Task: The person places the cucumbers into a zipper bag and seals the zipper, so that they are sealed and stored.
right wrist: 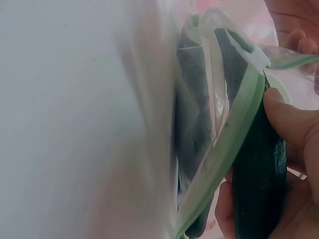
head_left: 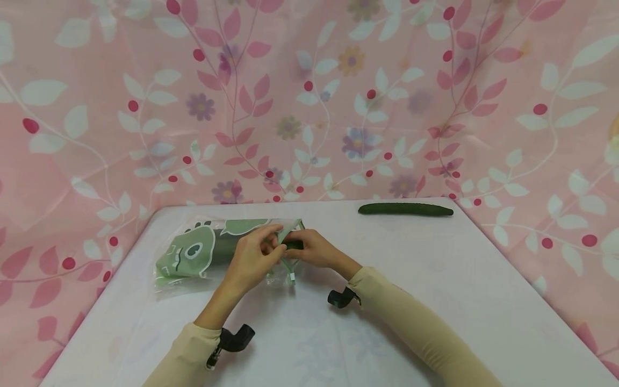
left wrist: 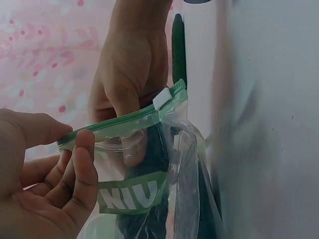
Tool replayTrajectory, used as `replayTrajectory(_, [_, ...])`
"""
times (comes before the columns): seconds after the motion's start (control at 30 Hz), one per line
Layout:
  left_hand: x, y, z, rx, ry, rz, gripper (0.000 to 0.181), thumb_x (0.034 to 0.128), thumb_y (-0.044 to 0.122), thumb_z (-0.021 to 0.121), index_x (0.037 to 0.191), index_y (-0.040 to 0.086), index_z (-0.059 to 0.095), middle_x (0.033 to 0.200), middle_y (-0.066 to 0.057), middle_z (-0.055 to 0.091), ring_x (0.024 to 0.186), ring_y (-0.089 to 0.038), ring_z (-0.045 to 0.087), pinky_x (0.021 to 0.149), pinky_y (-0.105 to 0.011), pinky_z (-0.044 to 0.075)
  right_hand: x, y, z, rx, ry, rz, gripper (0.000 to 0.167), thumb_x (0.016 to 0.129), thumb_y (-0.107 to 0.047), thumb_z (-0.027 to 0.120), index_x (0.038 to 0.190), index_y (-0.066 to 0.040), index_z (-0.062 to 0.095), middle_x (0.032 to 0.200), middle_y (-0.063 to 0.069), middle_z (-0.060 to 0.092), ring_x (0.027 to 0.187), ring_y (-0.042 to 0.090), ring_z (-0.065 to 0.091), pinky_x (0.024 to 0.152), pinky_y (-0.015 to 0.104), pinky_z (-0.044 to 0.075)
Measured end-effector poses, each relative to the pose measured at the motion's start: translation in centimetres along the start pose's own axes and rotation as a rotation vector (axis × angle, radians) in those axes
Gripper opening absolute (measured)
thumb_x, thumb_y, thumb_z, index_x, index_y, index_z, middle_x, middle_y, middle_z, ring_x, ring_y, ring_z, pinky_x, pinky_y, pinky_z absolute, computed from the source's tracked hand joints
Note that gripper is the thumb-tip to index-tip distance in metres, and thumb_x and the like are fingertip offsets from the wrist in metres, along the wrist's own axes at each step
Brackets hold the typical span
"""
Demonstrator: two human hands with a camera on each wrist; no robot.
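A clear zip bag (head_left: pixel 193 252) with green cartoon print lies on the table, its green-edged mouth facing right. My left hand (head_left: pixel 253 255) pinches the bag's rim between thumb and fingers; the green zip strip (left wrist: pixel 124 119) carries a white slider (left wrist: pixel 162 99). At the mouth, my right hand (head_left: pixel 311 247) grips a dark green cucumber (right wrist: pixel 260 174), thumb on one side and fingers on the other. The cucumber's far end is inside the bag, partly hidden by film. Another dark cucumber (right wrist: pixel 194 99) shows through the plastic beside it.
One more cucumber (head_left: pixel 405 209) lies near the table's back edge, right of the bag. The white-covered table (head_left: pixel 435 279) meets a pink floral cloth (head_left: pixel 329 107) behind. Black wrist mounts (head_left: pixel 237 338) sit on both sleeves.
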State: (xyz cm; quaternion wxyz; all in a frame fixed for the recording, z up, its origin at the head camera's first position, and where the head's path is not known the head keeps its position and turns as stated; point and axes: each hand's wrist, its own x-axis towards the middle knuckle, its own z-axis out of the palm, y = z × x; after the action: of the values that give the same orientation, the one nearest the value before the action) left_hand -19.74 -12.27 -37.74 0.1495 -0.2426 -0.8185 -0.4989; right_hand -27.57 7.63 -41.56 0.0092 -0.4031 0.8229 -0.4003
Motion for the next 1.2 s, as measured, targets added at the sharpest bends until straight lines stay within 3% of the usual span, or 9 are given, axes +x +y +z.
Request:
replayTrajectory(0.27, [0.2, 0.1, 0.1, -0.001, -0.002, 0.022, 0.042, 0.0913, 0.000, 0.075, 0.131, -0.007, 0.066, 0.088, -0.005, 0.061, 0.060, -0.012, 0.065, 0.052, -0.026, 0.048, 0.5, -0.3, 0.5, -0.014, 0.002, -0.005, 0.016, 0.097, -0.008, 0.071, 0.110, 0.001, 0.075, 0.100, 0.003, 0.072, 0.085, 0.011, 0.059, 0.079, 0.028, 0.051])
replayTrajectory(0.5, [0.1, 0.1, 0.1, -0.012, -0.021, 0.027, 0.043, 0.0932, 0.000, 0.074, 0.135, -0.007, 0.064, 0.089, -0.005, 0.062, 0.062, -0.012, 0.064, 0.054, -0.027, 0.048, 1.0, -0.5, 1.0, 0.034, -0.046, 0.029, 0.010, 0.099, -0.002, 0.065, 0.108, -0.002, 0.070, 0.091, -0.001, 0.064, 0.079, 0.010, 0.055, 0.073, 0.026, 0.047])
replayTrajectory(0.63, [0.0, 0.0, 0.1, -0.009, -0.017, 0.021, 0.043, 0.0934, 0.000, 0.074, 0.135, -0.006, 0.064, 0.089, -0.005, 0.062, 0.063, -0.012, 0.064, 0.054, -0.027, 0.048, 1.4, -0.9, 1.3, 0.060, -0.070, 0.035, 0.007, 0.098, 0.002, 0.061, 0.100, -0.003, 0.066, 0.084, -0.002, 0.060, 0.073, 0.009, 0.052, 0.068, 0.025, 0.043])
replayTrajectory(0.83, [-0.1, 0.0, 0.2, 0.008, 0.000, 0.027, 0.043, 0.0926, 0.000, 0.075, 0.133, -0.006, 0.065, 0.089, -0.005, 0.062, 0.064, -0.012, 0.064, 0.055, -0.027, 0.049, 1.9, -1.6, 1.5, 0.081, -0.089, 0.025, 0.015, 0.097, 0.007, 0.057, 0.090, -0.004, 0.064, 0.080, -0.001, 0.057, 0.071, 0.010, 0.050, 0.069, 0.026, 0.041])
replayTrajectory(1.03, [-0.1, 0.0, 0.3, 0.005, 0.004, 0.041, 0.042, 0.0915, -0.001, 0.076, 0.132, -0.007, 0.066, 0.088, -0.005, 0.062, 0.064, -0.012, 0.064, 0.057, -0.027, 0.051, 2.5, -1.9, 1.9, 0.132, -0.125, 0.028, 0.026, 0.105, 0.000, 0.055, 0.080, -0.006, 0.060, 0.079, -0.002, 0.055, 0.069, 0.008, 0.049, 0.071, 0.026, 0.042])
replayTrajectory(1.2, [-0.2, 0.0, 0.3, 0.044, 0.014, 0.073, 0.041, 0.0900, -0.002, 0.077, 0.130, -0.007, 0.067, 0.087, -0.004, 0.060, 0.063, -0.012, 0.060, 0.057, -0.027, 0.050, 2.8, -2.1, 2.2, 0.116, -0.144, 0.007, 0.037, 0.107, -0.002, 0.054, 0.070, -0.007, 0.056, 0.070, -0.004, 0.050, 0.062, 0.006, 0.045, 0.067, 0.024, 0.040])
